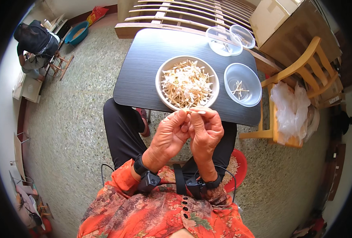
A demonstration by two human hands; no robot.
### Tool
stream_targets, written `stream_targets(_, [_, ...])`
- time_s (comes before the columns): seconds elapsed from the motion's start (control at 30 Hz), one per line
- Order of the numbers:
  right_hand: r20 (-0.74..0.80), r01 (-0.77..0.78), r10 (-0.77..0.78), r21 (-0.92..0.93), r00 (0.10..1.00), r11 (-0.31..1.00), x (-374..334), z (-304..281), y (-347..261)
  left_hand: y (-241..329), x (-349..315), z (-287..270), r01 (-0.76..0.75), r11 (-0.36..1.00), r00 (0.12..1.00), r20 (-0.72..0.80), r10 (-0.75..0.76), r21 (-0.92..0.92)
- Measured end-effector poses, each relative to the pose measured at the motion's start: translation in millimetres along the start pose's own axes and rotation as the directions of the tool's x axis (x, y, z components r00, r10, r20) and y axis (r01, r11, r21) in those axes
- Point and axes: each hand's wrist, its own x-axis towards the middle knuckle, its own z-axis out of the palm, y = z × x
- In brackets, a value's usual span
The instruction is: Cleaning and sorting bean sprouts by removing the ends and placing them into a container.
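My left hand and my right hand are close together at the table's near edge. Their thumbs and fingers pinch a cotton swab that lies crosswise between them, its white tip showing by the right thumb. Just beyond the fingertips stands a white bowl heaped with cotton swabs, wooden sticks and white tips pointing every way. To its right, a clear plastic bowl holds several loose swabs.
Two more clear tubs stand at the dark table's far right corner. A wooden chair with plastic bags is at right. A red basin sits beside my right leg. Far left, another person sits bent forward.
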Motion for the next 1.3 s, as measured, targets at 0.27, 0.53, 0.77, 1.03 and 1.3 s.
stream_targets(0.27, [-0.092,-0.151,0.188,0.314,0.978,0.937,-2,-3,9,-10,4,-22,-0.079,0.997,0.995,0.062,0.078,0.008])
stream_targets(0.53, [-0.100,-0.276,0.315,0.289,0.944,0.917,-4,-1,12,-7,2,-15,-0.138,0.990,0.990,-0.024,0.139,0.026])
stream_targets(0.77, [0.006,-0.417,0.457,0.419,0.890,0.807,-1,-9,14,-11,0,-13,-0.280,0.921,0.955,-0.023,0.297,0.272])
stream_targets(1.03, [0.122,-0.531,0.577,0.578,0.807,0.620,6,-15,0,-8,1,-10,-0.571,0.488,0.804,0.331,0.493,0.660])
stream_targets(1.3, [0.187,-0.650,0.712,0.607,0.676,0.457,-7,-20,-5,-6,-7,-11,-0.686,-0.268,0.471,0.694,0.545,0.676])
